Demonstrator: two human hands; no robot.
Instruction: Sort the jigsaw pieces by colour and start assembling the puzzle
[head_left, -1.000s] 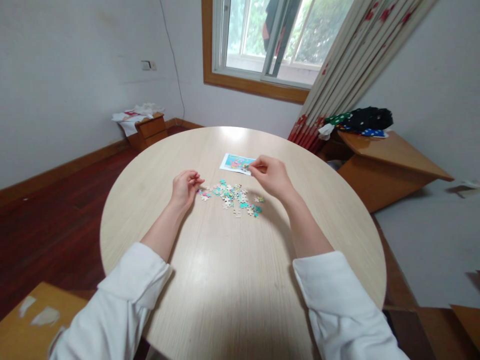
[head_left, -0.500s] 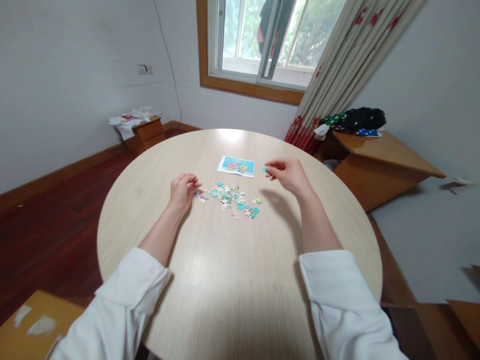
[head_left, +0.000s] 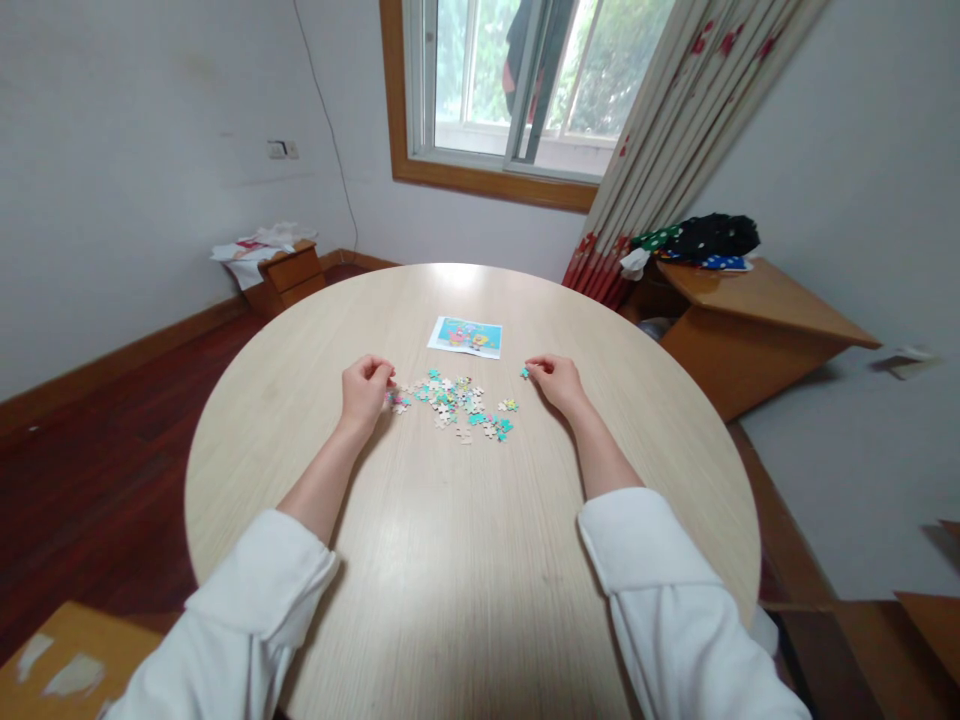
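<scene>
A loose pile of jigsaw puzzle pieces (head_left: 450, 396), some teal, some pale side up, lies mid-table. My right hand (head_left: 556, 382) is to the right of the pile, low over the tabletop, its fingertips pinched on a teal puzzle piece (head_left: 524, 373). At the pile's left edge rests my left hand (head_left: 367, 388), fingers curled and thumb pressed to them, beside a few pinkish pieces (head_left: 397, 400). Whatever those fingers hold, if anything, is hidden. Behind the pile lies a picture card (head_left: 469, 337) with a colourful cartoon on blue.
The round wooden table (head_left: 450, 560) fills the middle. A small cabinet (head_left: 291, 272) stands back left, and a tilted wooden cabinet (head_left: 757, 330) with dark cloth (head_left: 712, 238) back right. A cardboard box (head_left: 71, 655) is at lower left, a curtain (head_left: 675, 150) by the window.
My right hand has come down toward the tabletop with the teal puzzle piece, just right of the pile. My left hand stays at the pile's left edge, its fingers drawn closer together.
</scene>
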